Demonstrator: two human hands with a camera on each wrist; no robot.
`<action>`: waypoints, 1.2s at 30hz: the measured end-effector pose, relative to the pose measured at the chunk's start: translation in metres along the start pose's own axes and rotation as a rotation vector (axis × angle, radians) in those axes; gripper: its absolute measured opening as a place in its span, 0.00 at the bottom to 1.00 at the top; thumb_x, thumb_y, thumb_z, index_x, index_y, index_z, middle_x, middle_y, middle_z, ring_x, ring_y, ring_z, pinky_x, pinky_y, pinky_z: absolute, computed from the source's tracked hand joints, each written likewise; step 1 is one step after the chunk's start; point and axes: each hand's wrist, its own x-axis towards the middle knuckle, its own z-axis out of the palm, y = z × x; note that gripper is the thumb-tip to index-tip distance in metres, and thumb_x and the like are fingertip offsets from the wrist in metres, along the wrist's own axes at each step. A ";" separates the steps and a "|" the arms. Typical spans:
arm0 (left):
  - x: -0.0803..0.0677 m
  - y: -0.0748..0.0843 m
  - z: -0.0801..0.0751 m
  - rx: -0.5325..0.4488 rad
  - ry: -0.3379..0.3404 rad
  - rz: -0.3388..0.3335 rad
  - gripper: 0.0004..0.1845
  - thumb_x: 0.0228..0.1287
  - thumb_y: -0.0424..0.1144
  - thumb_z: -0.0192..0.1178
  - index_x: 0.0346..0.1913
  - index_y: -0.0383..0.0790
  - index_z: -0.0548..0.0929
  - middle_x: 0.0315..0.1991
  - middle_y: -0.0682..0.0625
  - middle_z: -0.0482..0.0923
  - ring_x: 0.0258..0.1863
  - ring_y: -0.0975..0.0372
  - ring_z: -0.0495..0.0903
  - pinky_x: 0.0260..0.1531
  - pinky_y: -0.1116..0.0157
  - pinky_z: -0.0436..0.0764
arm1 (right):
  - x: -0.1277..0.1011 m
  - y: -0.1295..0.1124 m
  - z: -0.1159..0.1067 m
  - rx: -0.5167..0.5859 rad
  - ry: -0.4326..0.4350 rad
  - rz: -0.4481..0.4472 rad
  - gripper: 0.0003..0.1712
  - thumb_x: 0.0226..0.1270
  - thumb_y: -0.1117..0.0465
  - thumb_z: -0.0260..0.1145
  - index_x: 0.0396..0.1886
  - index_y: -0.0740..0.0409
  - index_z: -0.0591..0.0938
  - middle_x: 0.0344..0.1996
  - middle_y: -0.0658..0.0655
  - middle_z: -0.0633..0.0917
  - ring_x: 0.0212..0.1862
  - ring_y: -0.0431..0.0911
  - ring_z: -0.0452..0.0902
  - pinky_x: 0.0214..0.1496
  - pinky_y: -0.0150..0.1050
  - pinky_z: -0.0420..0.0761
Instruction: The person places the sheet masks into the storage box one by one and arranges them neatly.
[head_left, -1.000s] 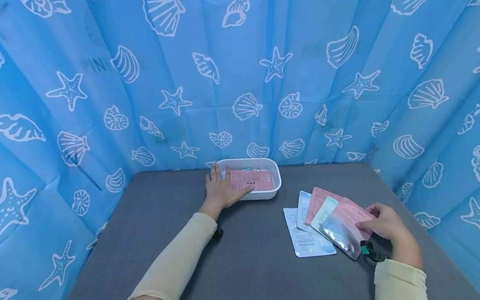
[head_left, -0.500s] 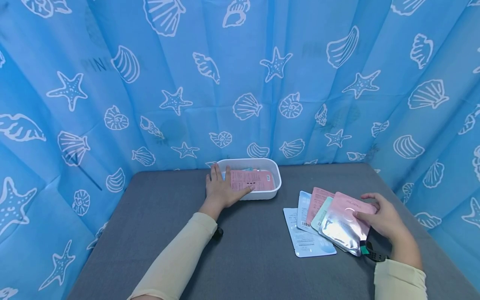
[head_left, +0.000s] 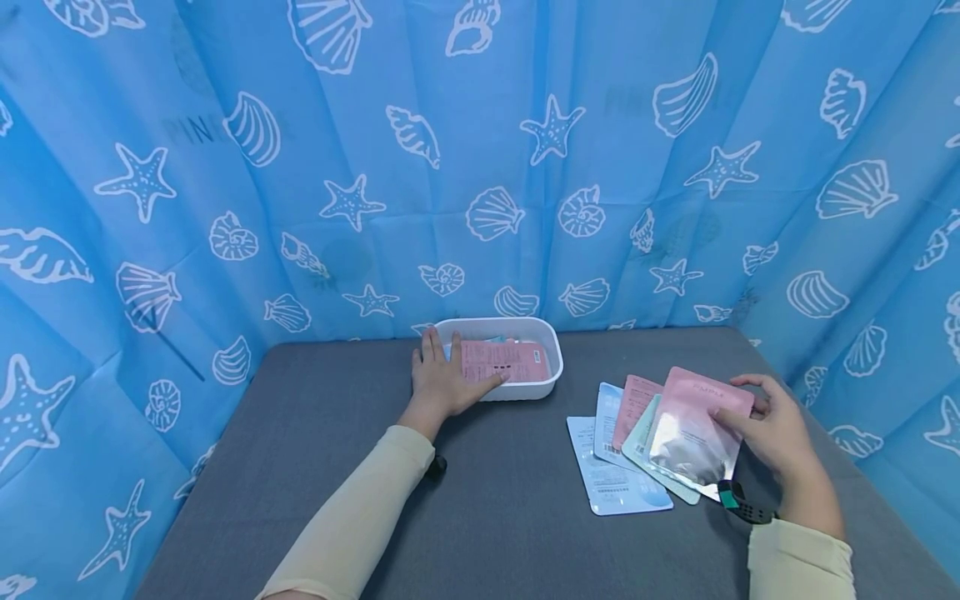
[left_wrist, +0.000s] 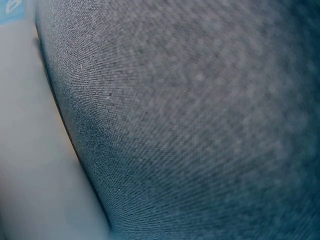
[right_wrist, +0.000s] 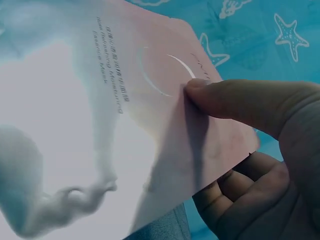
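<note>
My right hand (head_left: 780,427) pinches a pink-and-silver sheet mask packet (head_left: 701,425) by its right edge. In the right wrist view the thumb (right_wrist: 200,92) presses the front face, printed "Essence Mask", while the other fingers curl behind. The packet is tilted up above a fan of packets: a mint one (head_left: 637,442), a pink one (head_left: 633,404), a pale blue one (head_left: 606,408) and a lower white-blue one (head_left: 611,483). My left hand (head_left: 441,385) rests with spread fingers on the left end of a white bin (head_left: 551,367), its thumb along the front rim. A pink packet (head_left: 517,360) lies inside.
A grey cloth-covered table (head_left: 510,517) bears everything. A blue shell-patterned curtain (head_left: 480,167) hangs behind and on both sides. The left wrist view shows mostly grey cloth, with a blurred pale surface (left_wrist: 40,140) at its left.
The pink-and-silver packet has risen off the fan and tilted upright in my right hand, uncovering more of the mint packet. My left hand has kept its place on the bin.
</note>
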 end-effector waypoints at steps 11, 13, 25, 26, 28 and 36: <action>0.001 -0.002 0.002 0.011 0.010 0.013 0.70 0.54 0.91 0.43 0.88 0.44 0.44 0.87 0.33 0.31 0.87 0.40 0.33 0.84 0.40 0.46 | 0.000 -0.003 0.005 0.107 0.056 -0.021 0.28 0.77 0.65 0.67 0.72 0.55 0.68 0.61 0.75 0.78 0.39 0.21 0.77 0.37 0.22 0.83; 0.001 -0.001 0.002 0.011 0.011 0.015 0.70 0.55 0.91 0.43 0.88 0.44 0.44 0.87 0.33 0.31 0.87 0.40 0.33 0.84 0.39 0.46 | 0.000 -0.002 0.005 0.117 0.069 -0.012 0.26 0.77 0.66 0.68 0.68 0.55 0.70 0.59 0.72 0.80 0.38 0.22 0.77 0.37 0.22 0.83; 0.000 0.000 0.001 0.021 0.012 0.005 0.70 0.54 0.91 0.43 0.88 0.44 0.45 0.87 0.33 0.32 0.87 0.40 0.35 0.84 0.39 0.48 | 0.000 -0.001 0.003 0.122 0.128 -0.019 0.15 0.74 0.66 0.70 0.54 0.61 0.77 0.39 0.34 0.79 0.37 0.27 0.77 0.36 0.21 0.81; 0.000 0.000 0.002 0.020 0.014 0.007 0.70 0.54 0.91 0.43 0.88 0.44 0.45 0.87 0.33 0.32 0.87 0.39 0.35 0.84 0.39 0.48 | -0.001 -0.001 0.003 0.121 0.127 -0.014 0.14 0.74 0.65 0.71 0.54 0.64 0.79 0.38 0.32 0.78 0.37 0.28 0.77 0.36 0.21 0.81; 0.000 0.000 0.001 0.019 0.016 0.009 0.70 0.55 0.90 0.44 0.88 0.44 0.45 0.87 0.32 0.33 0.87 0.39 0.35 0.84 0.39 0.48 | -0.002 -0.002 0.002 0.106 0.125 0.013 0.16 0.74 0.61 0.72 0.55 0.65 0.83 0.38 0.31 0.78 0.38 0.28 0.76 0.36 0.21 0.80; -0.007 0.001 -0.005 -0.002 0.021 0.018 0.69 0.56 0.90 0.44 0.88 0.43 0.46 0.87 0.32 0.33 0.87 0.39 0.35 0.84 0.39 0.48 | -0.002 -0.008 0.004 0.038 0.102 0.107 0.27 0.76 0.49 0.71 0.64 0.62 0.84 0.60 0.57 0.78 0.46 0.34 0.72 0.37 0.19 0.79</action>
